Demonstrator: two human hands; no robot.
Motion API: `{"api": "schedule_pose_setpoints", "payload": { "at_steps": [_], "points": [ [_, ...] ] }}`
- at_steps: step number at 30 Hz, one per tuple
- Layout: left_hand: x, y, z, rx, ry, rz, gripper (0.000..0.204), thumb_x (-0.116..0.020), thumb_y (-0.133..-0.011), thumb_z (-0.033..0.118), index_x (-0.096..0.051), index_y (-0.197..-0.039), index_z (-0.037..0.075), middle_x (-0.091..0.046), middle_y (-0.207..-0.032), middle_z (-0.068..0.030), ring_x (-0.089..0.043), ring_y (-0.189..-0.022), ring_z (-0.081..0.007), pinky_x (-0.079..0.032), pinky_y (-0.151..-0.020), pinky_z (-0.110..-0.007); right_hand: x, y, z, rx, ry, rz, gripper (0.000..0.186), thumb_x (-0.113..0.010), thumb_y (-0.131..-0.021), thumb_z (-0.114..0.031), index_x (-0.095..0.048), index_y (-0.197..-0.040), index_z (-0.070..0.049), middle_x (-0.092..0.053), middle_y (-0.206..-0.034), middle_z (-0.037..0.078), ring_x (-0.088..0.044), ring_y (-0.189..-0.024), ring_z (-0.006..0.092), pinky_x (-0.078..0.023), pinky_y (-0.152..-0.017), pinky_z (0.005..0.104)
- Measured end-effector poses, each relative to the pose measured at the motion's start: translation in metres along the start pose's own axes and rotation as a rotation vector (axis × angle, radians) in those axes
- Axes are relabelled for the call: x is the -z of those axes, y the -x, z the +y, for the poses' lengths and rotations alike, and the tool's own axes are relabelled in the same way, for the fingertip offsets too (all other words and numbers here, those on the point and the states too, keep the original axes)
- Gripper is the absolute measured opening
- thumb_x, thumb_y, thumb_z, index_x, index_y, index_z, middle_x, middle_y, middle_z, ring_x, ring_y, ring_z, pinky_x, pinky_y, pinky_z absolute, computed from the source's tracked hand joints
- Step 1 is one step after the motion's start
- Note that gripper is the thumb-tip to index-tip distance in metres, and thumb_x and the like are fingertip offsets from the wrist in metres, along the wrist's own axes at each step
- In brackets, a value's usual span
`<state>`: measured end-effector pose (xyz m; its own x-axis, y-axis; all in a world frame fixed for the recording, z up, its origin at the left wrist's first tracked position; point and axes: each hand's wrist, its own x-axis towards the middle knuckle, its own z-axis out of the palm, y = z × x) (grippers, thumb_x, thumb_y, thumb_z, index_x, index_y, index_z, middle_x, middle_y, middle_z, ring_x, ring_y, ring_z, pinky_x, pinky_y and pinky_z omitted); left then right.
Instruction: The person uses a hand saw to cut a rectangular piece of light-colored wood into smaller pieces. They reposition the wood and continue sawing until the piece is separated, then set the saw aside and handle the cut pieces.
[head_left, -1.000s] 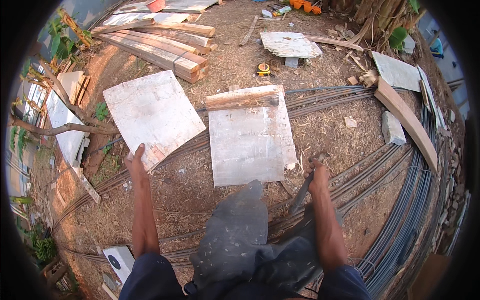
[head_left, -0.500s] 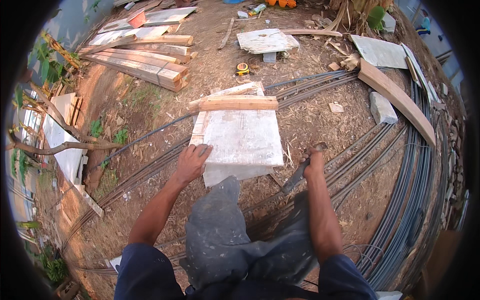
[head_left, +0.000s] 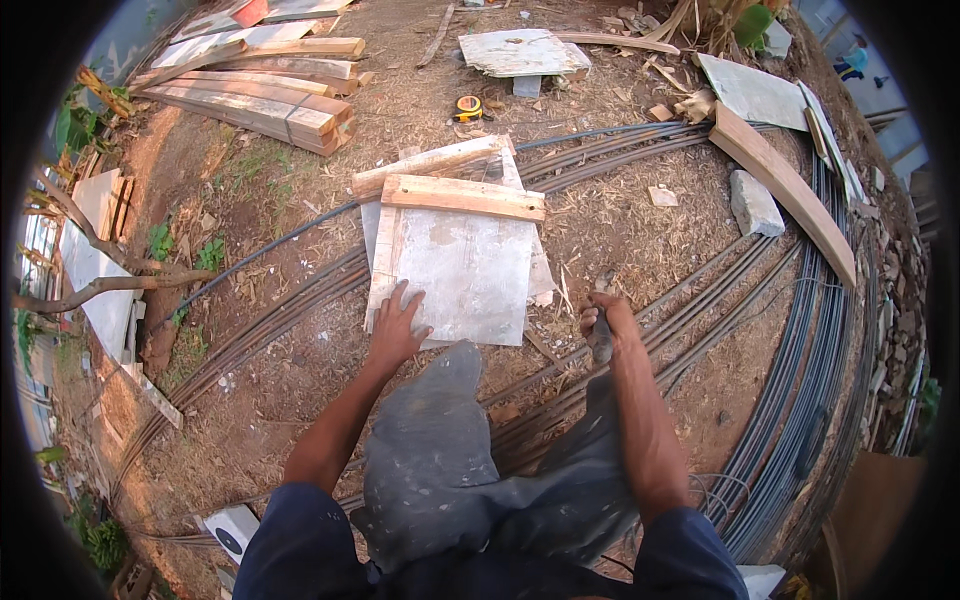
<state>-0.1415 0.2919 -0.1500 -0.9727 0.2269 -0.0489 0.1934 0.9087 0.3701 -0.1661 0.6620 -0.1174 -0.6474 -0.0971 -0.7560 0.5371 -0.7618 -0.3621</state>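
A pale, worn wooden panel (head_left: 460, 270) lies in front of my knees, with a timber batten (head_left: 465, 197) across its far end. Flat on the panel's near left corner rests my left hand (head_left: 398, 330), fingers spread. Beneath it, other boards stick out, including another panel with its own batten (head_left: 430, 165). To the right of the panel, my right hand (head_left: 612, 318) is closed around what looks like a hammer (head_left: 601, 340). Its dark handle points down toward my knee, and its head is mostly hidden by the fingers.
Long steel bars (head_left: 790, 440) run along the right and under the panels. A thick timber beam (head_left: 790, 195) leans by a concrete block (head_left: 755, 205). Stacked timber (head_left: 250, 105) lies far left. A yellow tape measure (head_left: 468, 109) sits beyond the panels, near another board (head_left: 520, 52).
The panel has turned slightly and come nearer to me, showing more of the boards beneath. My left hand has spread its fingers on it. My right hand has shifted slightly left with the hammer.
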Motion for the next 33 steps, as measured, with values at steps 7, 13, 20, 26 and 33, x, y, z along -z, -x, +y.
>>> {"api": "schedule_pose_setpoints", "payload": {
  "at_steps": [7, 13, 20, 26, 33],
  "points": [
    [-0.004, -0.078, -0.042, 0.678, 0.336, 0.318, 0.068, -0.073, -0.076, 0.038, -0.048, -0.127, 0.0, -0.055, -0.116, -0.0231, -0.054, -0.103, -0.0389, -0.042, -0.089, -0.046, -0.028, -0.017, 0.053, -0.082, 0.373, 0.078, 0.01, -0.051, -0.083, 0.001, -0.05, -0.093, 0.001, -0.049, -0.072, 0.006, -0.047, -0.052, 0.0102, -0.041, -0.039, 0.0222],
    [-0.024, -0.087, -0.072, 0.718, 1.26, 0.417, 0.031, -0.071, -0.083, 0.019, -0.063, -0.096, -0.008, -0.064, -0.093, -0.0076, -0.055, -0.081, -0.0144, -0.043, -0.076, -0.028, -0.086, -0.017, 0.078, -0.058, 0.626, 0.206, 0.022, -0.059, -0.081, -0.007, -0.053, -0.101, 0.0, -0.05, -0.07, 0.005, -0.048, -0.051, 0.0123, -0.042, -0.04, 0.0272],
    [0.005, -0.034, -0.06, 0.749, 1.19, 0.501, 0.029, -0.064, -0.089, 0.017, -0.062, -0.104, -0.008, -0.06, -0.104, -0.0115, -0.052, -0.088, -0.016, -0.043, -0.078, -0.031, -0.124, 0.028, 0.091, 0.012, 0.48, 0.203, 0.055, -0.058, -0.084, -0.008, -0.041, -0.136, -0.005, -0.051, -0.071, 0.003, -0.048, -0.051, 0.0102, -0.043, -0.041, 0.0259],
    [0.07, -0.019, -0.066, 0.642, 0.258, -0.134, 0.094, -0.071, -0.078, 0.044, -0.019, -0.146, 0.003, -0.03, -0.144, -0.0246, -0.034, -0.131, -0.0387, -0.029, -0.108, -0.042, -0.114, 0.112, 0.095, -0.039, 0.319, 0.429, 0.044, -0.059, -0.083, -0.01, -0.051, -0.125, -0.001, -0.053, -0.069, 0.004, -0.05, -0.052, 0.0115, -0.043, -0.044, 0.0274],
    [0.194, 0.093, 0.004, 0.653, 0.364, -0.633, 0.065, -0.068, -0.082, 0.027, -0.042, -0.135, -0.001, -0.046, -0.133, -0.0281, -0.042, -0.127, -0.038, -0.034, -0.105, -0.041, -0.037, 0.274, 0.028, -0.295, 0.891, 0.653, 0.02, -0.061, -0.085, -0.02, -0.06, -0.091, -0.001, -0.059, -0.076, 0.006, -0.057, -0.059, 0.0153, -0.047, -0.053, 0.0318]
  ]
}}
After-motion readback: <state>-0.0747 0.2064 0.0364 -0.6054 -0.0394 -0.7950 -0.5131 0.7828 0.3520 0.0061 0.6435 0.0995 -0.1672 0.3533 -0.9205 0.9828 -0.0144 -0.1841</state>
